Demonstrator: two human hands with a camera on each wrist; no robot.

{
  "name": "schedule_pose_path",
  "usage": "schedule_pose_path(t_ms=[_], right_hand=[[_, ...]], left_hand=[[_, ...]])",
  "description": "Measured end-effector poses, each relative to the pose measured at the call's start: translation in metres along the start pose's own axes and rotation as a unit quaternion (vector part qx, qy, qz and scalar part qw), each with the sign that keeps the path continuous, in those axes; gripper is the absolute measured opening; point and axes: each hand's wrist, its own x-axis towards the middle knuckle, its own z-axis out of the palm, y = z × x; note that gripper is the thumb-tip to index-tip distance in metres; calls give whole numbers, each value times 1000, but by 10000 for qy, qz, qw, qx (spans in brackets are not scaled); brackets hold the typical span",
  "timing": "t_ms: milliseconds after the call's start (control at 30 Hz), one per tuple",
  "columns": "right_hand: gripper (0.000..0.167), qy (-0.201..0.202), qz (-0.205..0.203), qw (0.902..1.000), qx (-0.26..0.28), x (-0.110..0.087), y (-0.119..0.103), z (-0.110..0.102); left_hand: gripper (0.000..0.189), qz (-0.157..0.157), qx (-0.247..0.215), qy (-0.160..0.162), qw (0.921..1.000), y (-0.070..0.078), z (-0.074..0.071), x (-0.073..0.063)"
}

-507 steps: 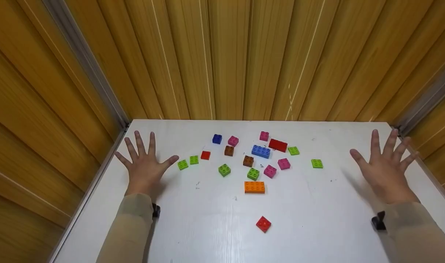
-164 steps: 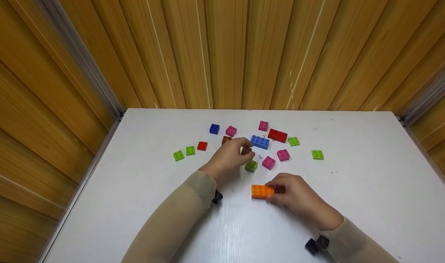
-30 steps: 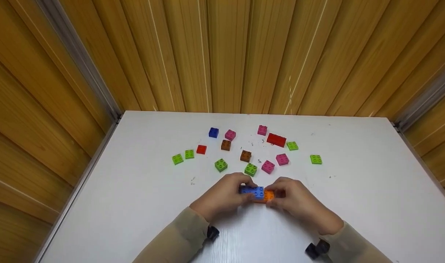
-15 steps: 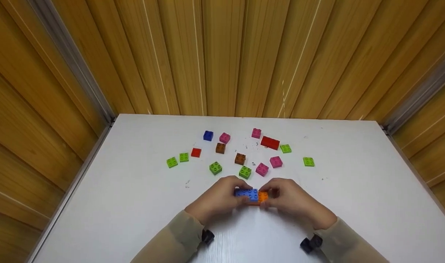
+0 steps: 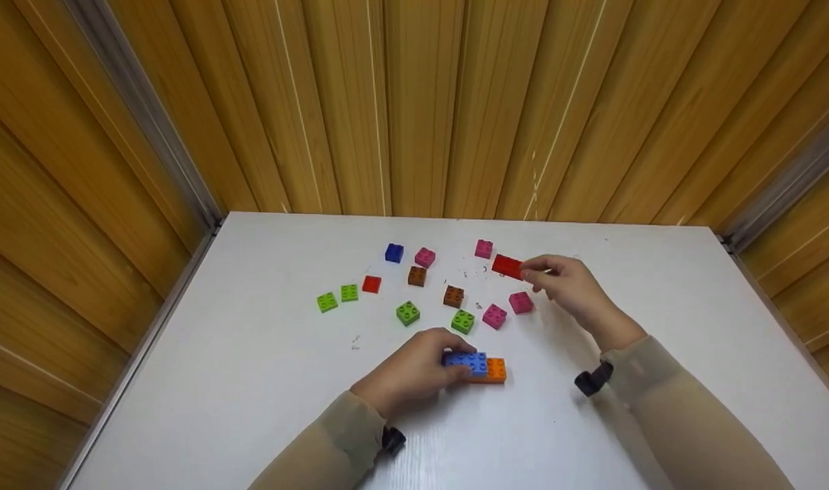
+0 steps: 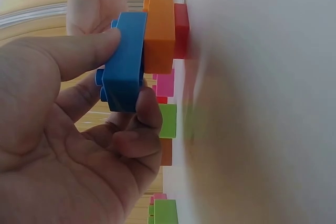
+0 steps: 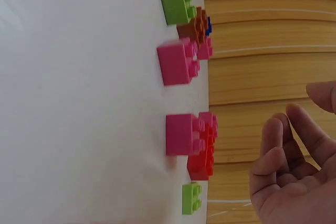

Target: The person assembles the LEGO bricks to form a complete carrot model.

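My left hand [image 5: 414, 367] pinches the light-blue brick [image 5: 467, 363] between thumb and fingers. That brick sits on the left part of an orange brick [image 5: 497, 370]; in the left wrist view a red piece [image 6: 181, 31] shows under the orange one. My right hand [image 5: 574, 289] hovers at the right end of the long red brick [image 5: 506, 266] at the back of the table. In the right wrist view its thumb and fingers are apart with nothing between them, and the red brick stands on the table.
Pink bricks [image 5: 494, 316], brown bricks [image 5: 453, 296], green bricks [image 5: 408, 313], a dark-blue brick [image 5: 394, 253] and a small red piece [image 5: 371, 284] lie scattered. A light-green piece [image 7: 191, 199] is behind the right hand in the head view. Wooden panels [image 5: 421, 102] border the white table [image 5: 251, 340].
The light-blue brick has come from the back onto the orange one. Within the last half second my right hand has released the orange brick and moved up to the red brick.
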Motion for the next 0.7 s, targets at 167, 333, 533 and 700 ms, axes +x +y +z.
schedule_pose_path(t_ms=[167, 333, 533, 700], right_hand=[[49, 286, 288, 9991, 119, 31, 0, -10], [54, 108, 637, 9979, -23, 52, 1, -13], [55, -141, 922, 9926, -775, 67, 5, -8], [54, -263, 811, 9913, -1004, 77, 8, 3]], left_hand=[[30, 149, 149, 43, 9998, -1, 1, 1], [30, 155, 175, 32, 9997, 0, 1, 3], [30, 122, 131, -25, 9998, 1, 2, 4], [31, 81, 173, 20, 9998, 0, 0, 3]])
